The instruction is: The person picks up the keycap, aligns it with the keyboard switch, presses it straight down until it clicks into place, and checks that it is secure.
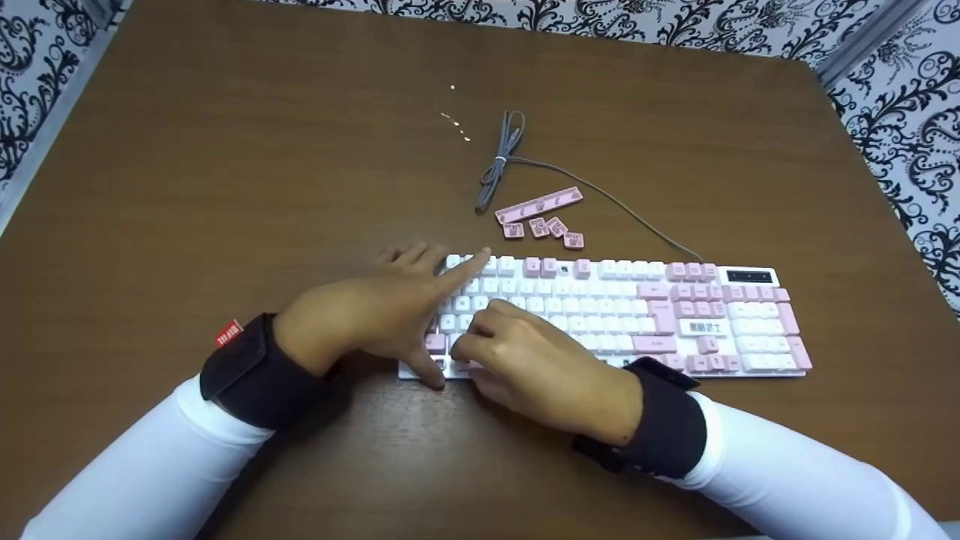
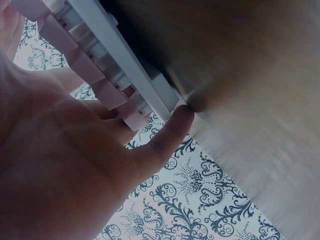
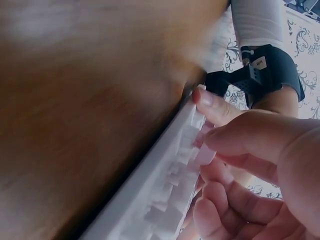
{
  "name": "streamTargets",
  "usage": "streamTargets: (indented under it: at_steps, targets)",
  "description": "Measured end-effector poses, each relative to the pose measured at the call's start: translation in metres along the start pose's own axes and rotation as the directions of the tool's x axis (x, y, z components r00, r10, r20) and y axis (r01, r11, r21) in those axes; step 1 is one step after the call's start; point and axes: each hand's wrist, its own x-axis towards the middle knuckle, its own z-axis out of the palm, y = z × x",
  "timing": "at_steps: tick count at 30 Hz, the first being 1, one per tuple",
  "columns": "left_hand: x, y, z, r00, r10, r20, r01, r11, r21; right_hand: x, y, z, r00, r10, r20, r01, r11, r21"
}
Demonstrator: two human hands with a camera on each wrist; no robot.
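Pink-and-white keyboard (image 1: 705,328), mostly capped, spanned by a spread left hand (image 1: 382,307) while the right hand (image 1: 544,367) pinches a pink keycap (image 3: 205,154) (the spacebar (image 1: 540,205) and four small keycaps (image 1: 574,241) lie off the board).

A white keyboard (image 1: 611,324) with pink outer keys is lying flat, its length running from nine to three o'clock. Its grey cord (image 1: 501,161) is leaving the far edge at two o'clock and lying bundled toward eleven. The left hand (image 1: 382,311) is spanning its nine-o'clock end; the right hand (image 1: 540,367) is pinching a pink key (image 3: 206,154) around eight. One long key (image 1: 538,205) and four small keys (image 1: 539,228), all pink, are lying loose at eleven.
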Motion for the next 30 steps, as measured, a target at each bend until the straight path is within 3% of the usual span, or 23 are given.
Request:
streamTargets:
  at_steps: [18, 30]
  targets:
    - [-0.0029, -0.0018, 0.0012, 1.0, -0.009, 0.012, 0.01, 1.0, -0.021, 0.0022, 0.0028, 0.0011, 1.0, -0.017, -0.019, 0.018, 0.997, 0.072]
    - [0.0018, -0.0016, 0.0009, 1.0, -0.011, 0.009, 0.011, 1.0, -0.018, 0.0011, 0.0067, 0.0039, 0.998, -0.04, -0.053, 0.043, 0.997, 0.065]
